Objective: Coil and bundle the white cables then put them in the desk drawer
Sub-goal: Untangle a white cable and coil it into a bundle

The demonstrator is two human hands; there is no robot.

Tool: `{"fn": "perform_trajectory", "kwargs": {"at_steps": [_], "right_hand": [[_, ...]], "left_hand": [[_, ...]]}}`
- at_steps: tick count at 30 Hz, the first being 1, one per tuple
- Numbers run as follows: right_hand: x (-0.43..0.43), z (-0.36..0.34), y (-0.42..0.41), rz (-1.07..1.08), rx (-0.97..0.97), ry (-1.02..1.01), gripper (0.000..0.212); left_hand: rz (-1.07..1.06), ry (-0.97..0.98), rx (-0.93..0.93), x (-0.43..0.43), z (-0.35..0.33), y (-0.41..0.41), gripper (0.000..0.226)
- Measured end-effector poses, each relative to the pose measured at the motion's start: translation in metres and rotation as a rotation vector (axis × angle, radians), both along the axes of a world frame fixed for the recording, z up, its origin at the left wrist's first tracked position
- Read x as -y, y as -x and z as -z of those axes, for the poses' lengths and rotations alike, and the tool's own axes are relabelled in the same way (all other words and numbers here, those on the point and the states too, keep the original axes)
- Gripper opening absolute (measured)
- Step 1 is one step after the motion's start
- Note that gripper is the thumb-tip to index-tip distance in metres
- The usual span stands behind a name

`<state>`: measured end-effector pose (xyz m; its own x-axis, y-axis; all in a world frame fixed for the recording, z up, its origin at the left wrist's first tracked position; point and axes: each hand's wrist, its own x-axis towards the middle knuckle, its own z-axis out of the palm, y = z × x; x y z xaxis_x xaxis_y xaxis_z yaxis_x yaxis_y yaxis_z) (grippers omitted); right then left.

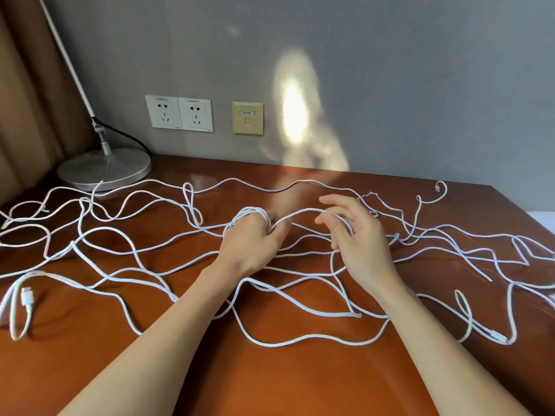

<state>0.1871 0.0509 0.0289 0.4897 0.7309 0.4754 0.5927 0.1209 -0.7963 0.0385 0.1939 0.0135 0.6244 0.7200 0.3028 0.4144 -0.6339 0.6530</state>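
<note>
Looping round curled fingers of the left grip (252, 240), white cable (300, 212) arches to the right grip (357, 232) — seemingly pinched there.

Grey wall (405, 61) carrying 2 white power sockets (179, 113) + beige data port (247, 118), sun patch (295, 115) glowing. Brown curtain (27, 100) hanging L; silver lamp base (105, 171) sitting on red-brown desk (285, 382).

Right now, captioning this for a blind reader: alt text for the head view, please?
The left hand holds a white cable coil wound round it while the right hand pinches the next strand, above loose white cables sprawled across a brown desk bearing a lamp base.
</note>
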Motion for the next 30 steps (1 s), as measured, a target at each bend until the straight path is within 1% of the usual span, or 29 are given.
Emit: {"fn": "perform_trajectory", "kwargs": {"at_steps": [1, 3, 5, 7, 8, 9, 11, 14, 16, 18, 21, 25, 27, 30], "right_hand": [[0.0, 0.001, -0.001, 0.011, 0.025, 0.009, 0.023], [-0.001, 0.004, -0.004, 0.047, 0.08, 0.04, 0.025], [-0.002, 0.006, -0.008, 0.101, 0.138, 0.077, 0.027], [-0.001, 0.007, -0.01, 0.133, 0.156, 0.088, 0.027], [0.0, 0.007, -0.01, 0.13, 0.151, 0.08, 0.026], [0.0, 0.006, -0.009, 0.119, 0.148, 0.064, 0.024], [0.001, 0.004, -0.005, 0.096, 0.162, 0.033, 0.016], [0.001, 0.002, -0.002, 0.082, 0.158, 0.003, 0.008], [0.001, 0.002, -0.002, 0.083, 0.127, 0.009, 0.008], [0.001, 0.003, -0.004, 0.076, 0.096, 0.042, 0.009], [0.001, 0.004, -0.007, 0.05, 0.009, 0.076, 0.013], [0.001, 0.004, -0.011, 0.012, -0.019, 0.077, 0.014], [0.0, 0.004, -0.011, -0.02, -0.068, 0.054, 0.014], [-0.001, 0.003, -0.012, -0.076, -0.155, 0.046, 0.022]], "left_hand": [[-0.009, 0.005, 0.001, -0.001, 0.001, 0.0, 0.061], [-0.04, -0.009, 0.004, -0.004, 0.002, 0.0, 0.067], [-0.085, -0.082, -0.046, -0.005, 0.003, -0.001, 0.072], [-0.105, -0.144, -0.134, -0.008, 0.007, -0.002, 0.069], [-0.099, -0.146, -0.161, -0.008, 0.009, -0.002, 0.067], [-0.088, -0.133, -0.168, -0.009, 0.01, -0.002, 0.067], [-0.048, -0.092, -0.122, -0.007, 0.011, -0.002, 0.067], [0.089, 0.044, -0.001, 0.0, 0.007, 0.0, 0.073], [0.232, 0.164, 0.07, 0.004, 0.002, 0.002, 0.075], [0.331, 0.273, 0.131, 0.006, 0.0, 0.002, 0.073], [0.424, 0.424, 0.217, 0.004, -0.001, 0.004, 0.066], [0.529, 0.573, 0.244, 0.0, 0.001, 0.004, 0.062], [0.56, 0.706, 0.301, 0.0, 0.001, 0.003, 0.061], [0.65, 0.922, 0.404, -0.002, 0.001, 0.002, 0.056]]}}
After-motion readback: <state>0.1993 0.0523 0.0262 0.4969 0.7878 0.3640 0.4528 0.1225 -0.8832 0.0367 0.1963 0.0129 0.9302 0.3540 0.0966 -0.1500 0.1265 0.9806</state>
